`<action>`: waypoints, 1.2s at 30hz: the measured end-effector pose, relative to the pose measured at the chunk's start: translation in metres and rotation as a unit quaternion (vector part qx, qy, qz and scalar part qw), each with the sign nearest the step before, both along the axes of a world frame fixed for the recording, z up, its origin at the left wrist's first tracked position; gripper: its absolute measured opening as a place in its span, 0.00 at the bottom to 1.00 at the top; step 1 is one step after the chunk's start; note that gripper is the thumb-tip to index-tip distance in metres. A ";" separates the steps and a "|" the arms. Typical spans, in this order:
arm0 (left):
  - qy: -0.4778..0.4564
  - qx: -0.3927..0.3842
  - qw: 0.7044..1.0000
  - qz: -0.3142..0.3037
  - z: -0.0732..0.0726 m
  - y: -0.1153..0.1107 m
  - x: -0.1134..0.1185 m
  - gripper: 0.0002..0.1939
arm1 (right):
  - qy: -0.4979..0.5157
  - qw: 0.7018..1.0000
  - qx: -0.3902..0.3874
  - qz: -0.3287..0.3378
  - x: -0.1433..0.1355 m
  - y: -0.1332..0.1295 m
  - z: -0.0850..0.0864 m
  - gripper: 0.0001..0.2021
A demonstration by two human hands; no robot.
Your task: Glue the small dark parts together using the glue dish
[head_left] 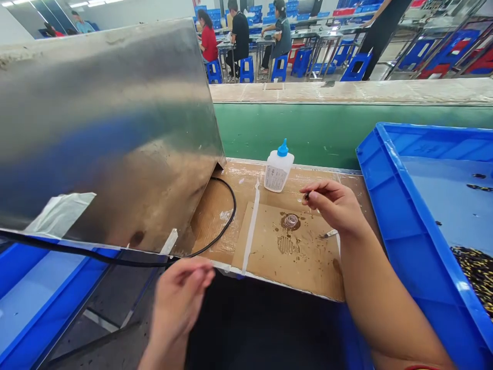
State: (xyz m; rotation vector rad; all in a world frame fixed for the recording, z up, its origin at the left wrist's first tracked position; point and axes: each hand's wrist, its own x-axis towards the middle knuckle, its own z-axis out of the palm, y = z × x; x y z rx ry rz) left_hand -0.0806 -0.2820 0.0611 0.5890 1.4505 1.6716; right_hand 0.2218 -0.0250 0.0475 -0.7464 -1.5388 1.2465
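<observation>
My right hand (pixel 335 205) is raised over the cardboard, pinching a small dark part (pixel 306 196) between thumb and fingertips; its exact kind is too small to tell. My left hand (pixel 183 295) hangs in front of the bench edge, slightly blurred, its thumb and fingers pressed together; whatever they hold, if anything, does not show. Below the right hand, a small clear round dish (pixel 290 221) sits in a wet stain on the cardboard sheet (pixel 265 267). Behind it stands a white squeeze bottle (pixel 278 172) with a blue nozzle cap. A small blade-like tool (pixel 329 234) lies near my right wrist.
A large metal housing (pixel 115 128) fills the left, with a black cable (pixel 231 210) looping from it. At right, a blue bin (pixel 400 205) holds many small black-and-yellow parts (pixel 475 272). Beyond runs a green conveyor belt (pixel 308 128). Several people sit farther back.
</observation>
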 end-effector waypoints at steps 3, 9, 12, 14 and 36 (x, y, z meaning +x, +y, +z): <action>-0.118 -0.010 0.990 -0.081 -0.011 0.059 0.033 0.22 | -0.016 0.993 0.012 0.113 -0.011 -0.025 0.013 0.10; -0.185 0.025 0.971 -0.151 -0.012 0.159 0.075 0.27 | -0.080 0.981 0.081 0.157 -0.021 -0.048 0.015 0.05; -0.158 0.053 0.973 -0.162 -0.011 0.180 0.081 0.29 | -0.078 0.986 0.081 0.122 -0.020 -0.044 0.009 0.05; -0.138 0.066 0.974 -0.167 -0.011 0.191 0.082 0.29 | -0.055 0.992 0.058 0.094 -0.020 -0.041 0.005 0.05; -0.068 0.091 0.964 -0.242 -0.040 0.192 0.067 0.18 | -0.132 0.978 0.158 0.036 -0.031 -0.043 0.007 0.07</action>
